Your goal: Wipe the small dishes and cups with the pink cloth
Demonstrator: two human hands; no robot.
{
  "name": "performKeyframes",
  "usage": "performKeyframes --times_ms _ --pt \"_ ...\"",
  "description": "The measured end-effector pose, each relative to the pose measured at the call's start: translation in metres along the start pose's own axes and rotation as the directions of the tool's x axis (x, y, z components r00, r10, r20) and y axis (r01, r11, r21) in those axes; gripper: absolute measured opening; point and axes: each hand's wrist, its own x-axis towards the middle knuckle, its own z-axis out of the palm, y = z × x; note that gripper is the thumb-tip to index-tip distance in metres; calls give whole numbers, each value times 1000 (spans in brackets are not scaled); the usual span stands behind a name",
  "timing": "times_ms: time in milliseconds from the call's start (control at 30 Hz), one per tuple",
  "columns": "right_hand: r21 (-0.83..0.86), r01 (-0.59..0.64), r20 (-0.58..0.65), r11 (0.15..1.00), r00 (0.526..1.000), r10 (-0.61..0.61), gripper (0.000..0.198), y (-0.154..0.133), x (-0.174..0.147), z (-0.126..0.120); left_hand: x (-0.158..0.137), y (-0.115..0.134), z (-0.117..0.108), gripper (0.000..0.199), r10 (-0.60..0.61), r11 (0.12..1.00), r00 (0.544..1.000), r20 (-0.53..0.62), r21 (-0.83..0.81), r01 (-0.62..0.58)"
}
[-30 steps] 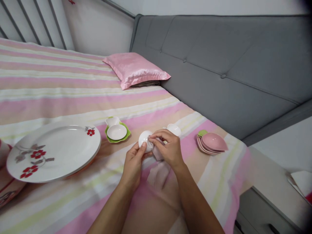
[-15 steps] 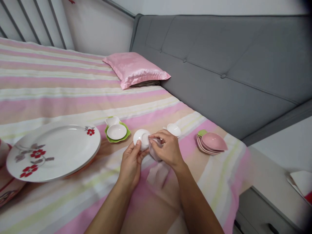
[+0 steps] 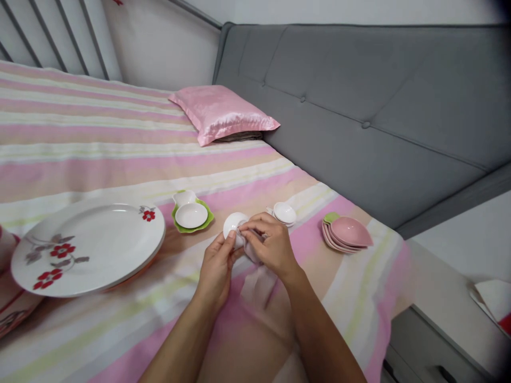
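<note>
A small round white dish (image 3: 232, 222) is pinched at its near edge by my left hand (image 3: 217, 266), thumb on top. My right hand (image 3: 273, 242) has its fingers closed on a pale pinkish cloth (image 3: 252, 252), pressed against the dish's right side. The cloth's lower end hangs toward the bedspread. Part of the dish is hidden behind my right fingers. Just beyond my right hand stand small white dishes (image 3: 285, 212), stacked. To the left of the held dish, white dishes (image 3: 191, 215) rest on a green leaf-shaped dish (image 3: 207, 204).
Large white plates with red flowers (image 3: 96, 250) lie stacked at the left. Pink leaf-shaped dishes (image 3: 351, 232) are stacked at the right. A pink satin pillow (image 3: 223, 111) lies near the grey headboard (image 3: 339, 80). A bedside cabinet (image 3: 439, 292) stands beyond the bed's right edge.
The held dish has shifted slightly right and tilted. My right fingers and the cloth have moved left, over more of the dish. The other dishes stay where they were.
</note>
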Motion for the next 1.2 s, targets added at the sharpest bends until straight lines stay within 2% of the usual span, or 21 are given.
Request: performKeyframes --times_ms 133,267,400,633,800,1000,1133,1200 --pt "-65 -42 -126 997 992 33 18 1 0 1 -1 -2 1 27 -9 999 1000 5 45 9" --pt "-134 -59 -177 989 984 34 18 4 0 -1 -1 -3 0 28 -20 999 1000 -15 25 21" --pt "-151 -84 -146 985 987 62 16 5 0 -2 0 -1 -1 29 -30 999 998 -53 -44 28" --pt "-75 -65 -14 995 998 64 15 4 -1 -2 2 1 -2 22 -23 995 997 -72 -102 16" --pt "-57 -39 0 998 999 39 17 0 -1 2 1 0 0 25 -32 998 999 -10 -52 32" --pt "-78 -50 -105 996 994 41 16 -4 0 2 -1 -2 0 29 -49 999 999 9 19 48" --pt "-85 -94 -169 992 983 78 15 1 1 1 -1 -4 0 30 6 995 1000 18 98 -8" --pt "-41 -150 -203 988 969 139 12 7 1 1 -1 -4 -1 31 48 980 999 4 195 -48"
